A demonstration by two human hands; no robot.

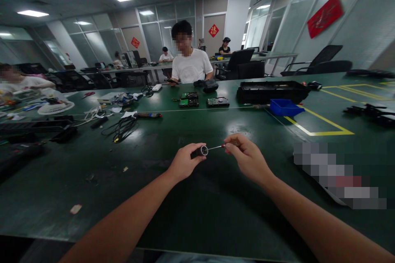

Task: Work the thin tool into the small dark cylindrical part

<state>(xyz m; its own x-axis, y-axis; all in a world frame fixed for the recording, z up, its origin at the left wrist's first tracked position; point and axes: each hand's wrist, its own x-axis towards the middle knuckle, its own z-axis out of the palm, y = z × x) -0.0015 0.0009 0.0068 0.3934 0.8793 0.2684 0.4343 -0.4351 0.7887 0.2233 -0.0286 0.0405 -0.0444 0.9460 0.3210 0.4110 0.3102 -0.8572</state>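
My left hand (184, 162) is closed around a small black cylinder (201, 151) with a pale round end that faces right. My right hand (245, 155) pinches a thin screwdriver (219, 146) with a red collar; its metal tip points left and nearly meets the cylinder's open end. Both hands hover above the dark green table (191, 213), near its middle, with my bare forearms reaching in from the bottom edge.
Circuit boards (189, 100), a black tray (271, 90), a blue bin (284, 107) and tangled cables (121, 127) lie farther back. A person in a white shirt (191, 65) sits across the table. Another person sits at far left. Yellow tape marks the right side.
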